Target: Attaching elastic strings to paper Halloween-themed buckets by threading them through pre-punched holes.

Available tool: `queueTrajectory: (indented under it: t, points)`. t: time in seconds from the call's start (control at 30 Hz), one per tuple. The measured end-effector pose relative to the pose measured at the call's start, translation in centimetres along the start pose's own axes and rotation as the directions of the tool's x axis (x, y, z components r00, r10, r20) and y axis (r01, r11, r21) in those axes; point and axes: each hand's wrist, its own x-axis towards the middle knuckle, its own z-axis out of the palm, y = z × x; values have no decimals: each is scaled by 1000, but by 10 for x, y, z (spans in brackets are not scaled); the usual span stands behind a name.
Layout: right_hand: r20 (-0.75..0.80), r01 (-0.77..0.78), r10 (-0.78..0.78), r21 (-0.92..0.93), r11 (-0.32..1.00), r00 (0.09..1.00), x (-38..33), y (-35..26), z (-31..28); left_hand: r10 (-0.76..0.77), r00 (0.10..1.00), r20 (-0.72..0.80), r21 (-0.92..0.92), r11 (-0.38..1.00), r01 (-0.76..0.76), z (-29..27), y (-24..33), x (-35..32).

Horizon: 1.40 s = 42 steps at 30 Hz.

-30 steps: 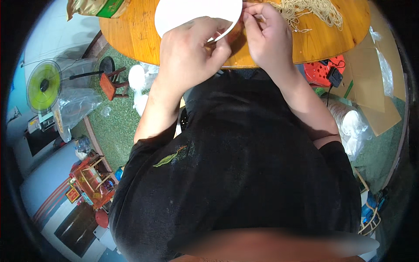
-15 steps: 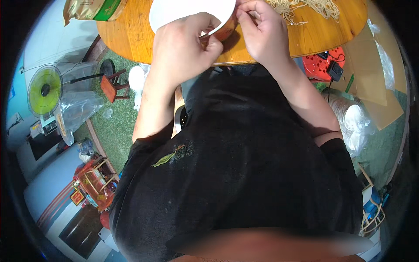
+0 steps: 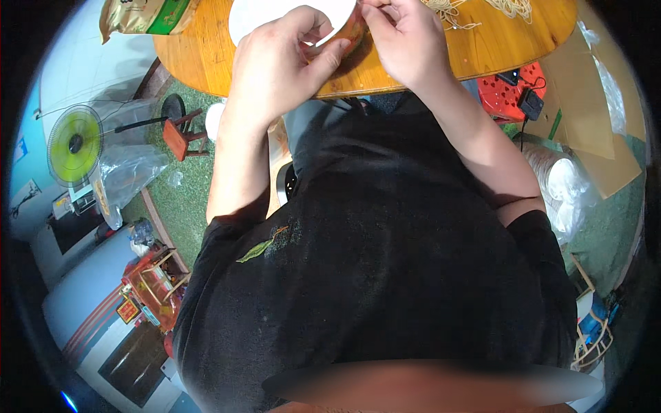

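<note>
A round bowl [image 3: 275,15] with a white inside and a reddish-brown printed side is at the table's near edge, cut off by the top of the view. My left hand [image 3: 282,62] grips its near rim, fingers curled over the edge and thumb along the outer side. Against the bowl's right edge, my right hand [image 3: 406,34] is closed, with thumb and fingertips pinched together. Whatever lies in that pinch is too small and partly cut off to make out. Pale thin cords [image 3: 451,12], bundled in loose strands, lie on the table right of my right hand.
The wooden table [image 3: 200,58] has a curved near edge. A tan and green package [image 3: 148,15] rests on its left. Below stand a red stool [image 3: 513,93] with a black adapter, a small wooden chair [image 3: 180,141], a green fan [image 3: 74,143], and wrapped white stacks [image 3: 561,182].
Both hands and the bowl have shifted slightly left and up. My left thumb lies straighter along the bowl's side, while the right hand keeps its pinch at the edge.
</note>
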Motion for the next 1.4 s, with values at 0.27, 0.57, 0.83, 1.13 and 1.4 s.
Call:
queueTrajectory:
  t: [0.27, 0.57, 0.83, 1.13, 1.4]
  points:
    - [194, -182, 107, 430, 884, 975, -31, 8, -8, -75, 996, -46, -184, 981, 66, 2, 13, 4]
    - [449, -516, 290, 541, 665, 845, -34, 7, -12, 134, 988, -82, 9, 991, -133, -24, 44, 5]
    - [585, -599, 284, 460, 655, 760, -30, -21, -25, 441, 843, -307, -218, 830, -514, 14, 0, 15]
    - [610, -586, 246, 450, 674, 753, -29, -25, -34, 527, 493, -692, -250, 466, -849, 18, 3, 20]
    - [538, -531, 224, 526, 664, 813, -40, -28, -22, 467, 555, -688, -413, 377, -829, 32, -12, 19]
